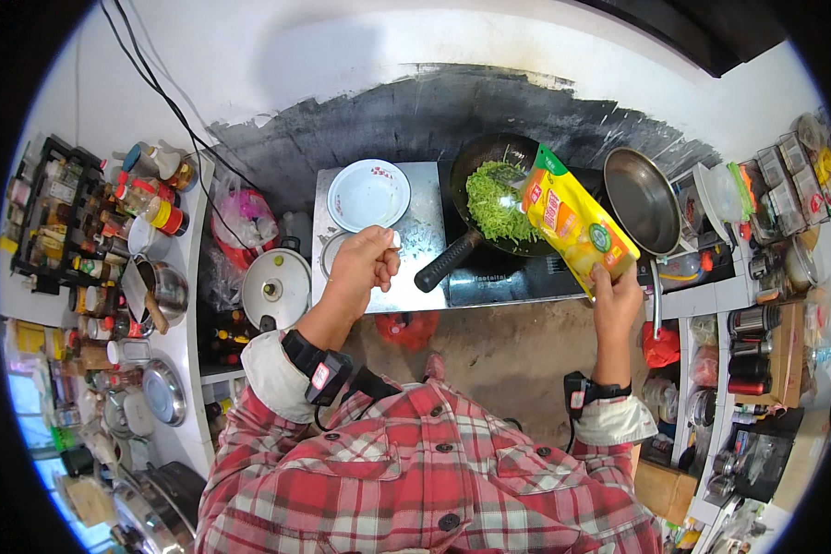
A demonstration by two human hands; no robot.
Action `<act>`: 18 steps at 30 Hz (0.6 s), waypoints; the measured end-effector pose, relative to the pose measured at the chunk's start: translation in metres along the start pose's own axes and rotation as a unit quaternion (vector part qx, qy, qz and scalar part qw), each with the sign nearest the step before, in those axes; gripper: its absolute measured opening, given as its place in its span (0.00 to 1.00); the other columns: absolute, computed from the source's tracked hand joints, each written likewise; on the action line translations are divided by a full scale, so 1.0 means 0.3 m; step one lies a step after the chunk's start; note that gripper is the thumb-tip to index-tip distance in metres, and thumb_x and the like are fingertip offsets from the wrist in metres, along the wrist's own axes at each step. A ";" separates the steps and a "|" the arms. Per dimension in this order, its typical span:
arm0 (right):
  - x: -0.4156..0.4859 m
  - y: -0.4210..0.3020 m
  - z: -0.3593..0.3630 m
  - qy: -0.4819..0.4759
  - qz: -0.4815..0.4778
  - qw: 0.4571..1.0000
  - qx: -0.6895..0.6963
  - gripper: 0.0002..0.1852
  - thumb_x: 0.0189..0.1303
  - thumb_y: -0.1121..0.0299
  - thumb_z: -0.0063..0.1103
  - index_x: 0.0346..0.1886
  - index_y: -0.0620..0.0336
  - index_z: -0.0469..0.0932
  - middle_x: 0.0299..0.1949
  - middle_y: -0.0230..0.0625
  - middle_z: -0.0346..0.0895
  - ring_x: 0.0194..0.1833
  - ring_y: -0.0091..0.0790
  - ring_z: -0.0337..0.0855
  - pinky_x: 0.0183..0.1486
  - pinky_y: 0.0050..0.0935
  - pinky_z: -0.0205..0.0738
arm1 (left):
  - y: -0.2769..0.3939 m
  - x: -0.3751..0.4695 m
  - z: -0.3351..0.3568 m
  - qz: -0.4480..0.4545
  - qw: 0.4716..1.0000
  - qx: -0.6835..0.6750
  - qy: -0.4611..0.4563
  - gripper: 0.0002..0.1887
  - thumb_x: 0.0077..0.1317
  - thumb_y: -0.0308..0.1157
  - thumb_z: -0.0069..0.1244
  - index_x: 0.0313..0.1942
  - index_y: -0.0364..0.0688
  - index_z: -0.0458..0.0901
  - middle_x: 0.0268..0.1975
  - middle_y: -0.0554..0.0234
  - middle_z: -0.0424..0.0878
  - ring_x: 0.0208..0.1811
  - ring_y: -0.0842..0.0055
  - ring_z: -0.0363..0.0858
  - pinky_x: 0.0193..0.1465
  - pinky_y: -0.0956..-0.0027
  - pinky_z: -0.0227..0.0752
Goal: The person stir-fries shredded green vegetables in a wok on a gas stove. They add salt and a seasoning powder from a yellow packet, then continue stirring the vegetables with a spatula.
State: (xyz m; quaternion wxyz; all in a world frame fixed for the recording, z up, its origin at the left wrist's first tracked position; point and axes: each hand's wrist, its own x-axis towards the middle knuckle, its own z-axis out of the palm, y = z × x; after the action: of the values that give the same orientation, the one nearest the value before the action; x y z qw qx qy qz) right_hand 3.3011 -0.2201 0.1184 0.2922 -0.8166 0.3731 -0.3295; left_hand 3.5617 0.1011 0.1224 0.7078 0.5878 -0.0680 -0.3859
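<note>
My right hand [616,294] grips the lower corner of a yellow and orange seasoning pouch [575,215] with a green top. The pouch slants up and left over the right side of a dark wok [460,180]. Shredded green vegetable [492,211] lies in the wok, with a spatula blade [507,174] resting on it. The wok's black handle [450,260] points toward me and left. Left of that handle, my left hand [365,260] is closed, pinching a small white piece [396,240], which looks like a cap. A white enamel basin [370,197] stands just beyond this hand.
The wok sits on a black cooktop [485,287]; an empty frying pan [640,201] is to its right. Left of the metal counter [415,284] stands a lidded pot [277,287]. A cleaver [142,291] lies across a steel pot [173,287]. Crowded shelves flank both sides.
</note>
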 end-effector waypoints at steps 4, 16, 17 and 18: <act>0.002 0.016 0.040 0.050 -0.090 0.991 -0.081 0.19 0.67 0.61 0.67 0.54 0.64 0.79 0.35 0.55 0.87 0.38 0.60 0.89 0.40 0.48 0.81 | -0.003 -0.022 -0.049 0.021 1.000 -0.012 0.007 0.15 0.80 0.41 0.47 0.40 0.38 0.78 0.25 0.63 0.79 0.18 0.82 0.73 0.21 0.76 0.68; 0.003 0.083 0.058 0.063 -0.008 0.991 -0.116 0.21 0.67 0.58 0.66 0.55 0.65 0.79 0.34 0.57 0.86 0.37 0.62 0.88 0.40 0.53 0.80 | -0.010 -0.030 -0.074 0.009 1.000 -0.002 0.011 0.13 0.80 0.42 0.48 0.39 0.43 0.78 0.26 0.65 0.80 0.19 0.84 0.73 0.22 0.78 0.68; -0.006 0.086 0.056 0.070 -0.022 0.993 -0.090 0.21 0.67 0.59 0.66 0.55 0.65 0.79 0.34 0.56 0.86 0.37 0.62 0.88 0.40 0.52 0.80 | -0.009 -0.027 -0.074 0.022 1.000 -0.001 0.010 0.13 0.80 0.42 0.48 0.39 0.43 0.78 0.26 0.65 0.80 0.19 0.84 0.73 0.22 0.78 0.68; -0.015 0.088 0.053 0.081 -0.033 0.995 -0.053 0.21 0.67 0.58 0.66 0.55 0.65 0.80 0.32 0.55 0.86 0.36 0.61 0.88 0.39 0.51 0.80 | -0.011 -0.027 -0.073 0.025 1.000 0.001 0.010 0.13 0.80 0.42 0.48 0.39 0.43 0.78 0.26 0.65 0.80 0.19 0.84 0.72 0.22 0.78 0.68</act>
State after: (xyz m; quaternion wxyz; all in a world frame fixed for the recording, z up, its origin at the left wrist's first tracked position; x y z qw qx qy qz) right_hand 3.2999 -0.2274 0.0881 0.2062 -0.8137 0.3852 -0.3833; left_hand 3.5665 0.1233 0.1160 0.7171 0.5907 -0.0760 -0.3622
